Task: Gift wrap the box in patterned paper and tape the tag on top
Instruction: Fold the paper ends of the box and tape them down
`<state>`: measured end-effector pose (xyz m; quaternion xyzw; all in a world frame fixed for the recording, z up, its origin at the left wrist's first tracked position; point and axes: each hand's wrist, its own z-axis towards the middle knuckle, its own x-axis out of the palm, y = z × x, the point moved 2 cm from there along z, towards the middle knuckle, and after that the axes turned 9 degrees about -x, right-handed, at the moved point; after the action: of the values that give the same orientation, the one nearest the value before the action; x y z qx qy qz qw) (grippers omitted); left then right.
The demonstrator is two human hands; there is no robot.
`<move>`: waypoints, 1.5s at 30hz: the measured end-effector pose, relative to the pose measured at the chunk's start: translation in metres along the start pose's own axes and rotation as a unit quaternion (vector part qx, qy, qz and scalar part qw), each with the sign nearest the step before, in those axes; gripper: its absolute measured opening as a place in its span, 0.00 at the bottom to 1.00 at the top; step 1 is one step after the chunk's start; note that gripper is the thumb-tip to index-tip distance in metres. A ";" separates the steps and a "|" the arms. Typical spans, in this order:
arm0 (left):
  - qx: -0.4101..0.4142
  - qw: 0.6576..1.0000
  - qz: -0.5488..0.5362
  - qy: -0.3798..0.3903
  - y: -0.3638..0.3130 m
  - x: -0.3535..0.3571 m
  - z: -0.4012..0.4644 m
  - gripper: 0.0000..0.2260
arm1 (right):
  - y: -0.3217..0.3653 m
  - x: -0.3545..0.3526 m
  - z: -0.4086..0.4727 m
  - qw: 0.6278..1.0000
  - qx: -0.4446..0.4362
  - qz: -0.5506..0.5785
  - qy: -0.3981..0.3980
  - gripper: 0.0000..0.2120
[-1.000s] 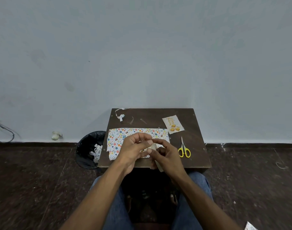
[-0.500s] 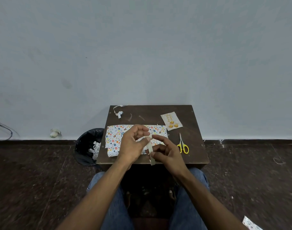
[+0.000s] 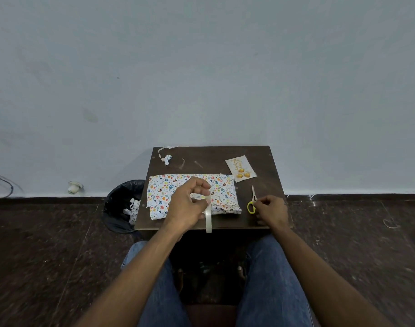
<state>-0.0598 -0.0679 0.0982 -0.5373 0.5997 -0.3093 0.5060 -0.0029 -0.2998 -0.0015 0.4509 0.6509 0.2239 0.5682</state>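
Note:
A box wrapped in white paper with a coloured pattern (image 3: 223, 192) lies flat on the small dark wooden table (image 3: 211, 159). My left hand (image 3: 187, 204) hovers over the box's middle and pinches a strip of pale tape (image 3: 208, 218), which hangs down past the table's front edge. My right hand (image 3: 270, 210) is at the table's right front, its fingers curled at the yellow handles of the scissors (image 3: 252, 202). The gift tag (image 3: 240, 168), cream with orange shapes, lies at the back right of the table.
Scraps of tape backing (image 3: 166, 156) lie at the table's back left. A black bin (image 3: 122, 205) with paper scraps stands on the floor to the left of the table. My knees in jeans are under the front edge. A pale wall rises behind.
My right hand has let go of the tape and moved right to the scissors. My left hand keeps hold of the tape strip, which now hangs free.

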 end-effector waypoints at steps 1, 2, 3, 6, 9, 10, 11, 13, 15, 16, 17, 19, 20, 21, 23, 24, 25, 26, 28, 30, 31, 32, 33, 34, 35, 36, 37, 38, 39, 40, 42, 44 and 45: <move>0.000 1.000 0.001 -0.001 0.000 0.000 0.000 0.12 | -0.003 0.000 0.003 1.000 0.008 -0.029 0.001 0.04; -0.001 1.000 0.002 -0.001 0.000 0.000 0.000 0.11 | -0.007 0.000 0.006 0.998 0.011 -0.069 0.003 0.07; -0.002 1.000 0.001 0.000 0.000 0.000 0.000 0.11 | -0.008 0.001 0.007 0.994 0.011 -0.112 0.007 0.09; -0.012 1.000 -0.009 0.008 0.000 0.000 0.000 0.11 | -0.006 0.004 0.010 0.981 0.004 -0.195 0.018 0.16; -0.024 0.999 -0.016 0.016 0.000 0.000 0.000 0.12 | 0.002 0.005 0.009 0.963 0.004 -0.266 0.046 0.21; -0.027 0.999 -0.018 0.020 0.000 0.000 0.001 0.12 | 0.006 0.004 0.009 0.957 0.004 -0.284 0.056 0.21; -0.029 0.999 -0.019 0.024 0.000 0.000 0.001 0.12 | 0.008 0.003 0.009 0.953 0.004 -0.297 0.067 0.21; -0.033 0.999 -0.025 0.030 0.000 -0.001 0.001 0.12 | 0.012 0.000 0.008 0.949 -0.001 -0.305 0.082 0.20; -0.037 0.998 -0.034 0.037 0.000 -0.001 0.001 0.12 | 0.012 -0.002 0.009 0.951 0.005 -0.295 0.094 0.18; -0.038 0.998 -0.036 0.040 0.000 -0.001 0.001 0.11 | 0.012 -0.004 0.011 0.953 0.016 -0.285 0.100 0.18; -0.040 0.998 -0.038 0.043 0.000 -0.002 0.001 0.11 | 0.012 -0.006 0.013 0.959 0.030 -0.262 0.108 0.17; -0.043 0.997 -0.038 0.048 0.000 -0.002 0.000 0.11 | 0.015 -0.009 0.013 0.980 0.076 -0.143 0.119 0.16; -0.043 0.997 -0.039 0.049 0.000 -0.003 0.000 0.11 | 0.015 -0.010 0.012 0.984 0.105 -0.071 0.128 0.15; -0.043 0.997 -0.039 0.051 0.000 -0.004 0.000 0.11 | 0.016 -0.012 0.011 0.983 0.122 -0.011 0.139 0.13; -0.038 0.997 -0.038 0.055 0.000 -0.005 0.000 0.11 | 0.019 -0.016 0.007 0.979 0.093 0.055 0.175 0.08; -0.034 0.997 -0.035 0.057 -0.001 -0.007 0.001 0.12 | 0.021 -0.019 0.006 0.975 0.057 0.075 0.200 0.06; -0.030 0.997 -0.031 0.059 -0.001 -0.008 0.002 0.12 | 0.025 -0.022 0.003 0.970 0.015 0.084 0.227 0.05; -0.027 0.997 -0.027 0.061 -0.001 -0.009 0.002 0.12 | 0.030 -0.027 0.001 0.963 -0.030 0.081 0.254 0.06; -0.018 0.997 -0.019 0.066 -0.002 -0.010 0.004 0.12 | 0.044 -0.034 -0.004 0.941 -0.119 0.043 0.313 0.06; -0.012 0.997 -0.016 0.073 -0.003 -0.012 0.004 0.13 | 0.058 -0.038 -0.010 0.911 -0.182 -0.009 0.371 0.06; -0.009 0.997 -0.016 0.075 -0.003 -0.012 0.004 0.13 | 0.067 -0.039 -0.014 0.895 -0.210 -0.038 0.391 0.06; -0.006 0.997 -0.018 0.076 -0.004 -0.013 0.005 0.13 | 0.074 -0.040 -0.018 0.881 -0.233 -0.070 0.405 0.09; -0.003 0.997 -0.019 0.078 -0.004 -0.013 0.004 0.13 | 0.080 -0.040 -0.022 0.869 -0.246 -0.102 0.417 0.12; 0.000 0.997 -0.020 0.080 -0.004 -0.013 0.004 0.13 | 0.085 -0.040 -0.025 0.858 -0.252 -0.129 0.427 0.14; 0.003 0.996 -0.021 0.082 -0.004 -0.013 0.004 0.13 | 0.089 -0.039 -0.027 0.849 -0.258 -0.153 0.435 0.15; 0.005 0.996 -0.020 0.085 -0.004 -0.013 0.004 0.13 | 0.092 -0.037 -0.028 0.839 -0.269 -0.174 0.440 0.16; 0.006 0.996 -0.019 0.089 -0.004 -0.012 0.003 0.13 | 0.095 -0.035 -0.030 0.832 -0.278 -0.190 0.442 0.17; 0.006 0.996 -0.016 0.091 -0.004 -0.012 0.003 0.13 | 0.096 -0.032 -0.030 0.828 -0.282 -0.194 0.445 0.17; 0.008 0.996 -0.013 0.092 -0.004 -0.012 0.003 0.13 | 0.097 -0.031 -0.030 0.827 -0.283 -0.189 0.447 0.17; 0.010 0.996 -0.011 0.093 -0.004 -0.013 0.002 0.13 | 0.098 -0.029 -0.030 0.828 -0.283 -0.183 0.448 0.16; 0.011 0.995 -0.009 0.095 -0.005 -0.013 0.002 0.13 | 0.099 -0.028 -0.029 0.826 -0.295 -0.184 0.445 0.15; 0.010 0.995 -0.012 0.096 -0.004 -0.014 0.002 0.13 | 0.098 -0.028 -0.029 0.820 -0.319 -0.199 0.431 0.16; 0.008 0.995 -0.013 0.097 -0.004 -0.014 0.002 0.13 | 0.097 -0.027 -0.029 0.819 -0.329 -0.202 0.424 0.18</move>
<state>-0.0582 -0.0550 0.1054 -0.5083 0.6362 -0.3714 0.4460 0.0010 -0.2685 0.0989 -0.0439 0.7918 0.4737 0.3830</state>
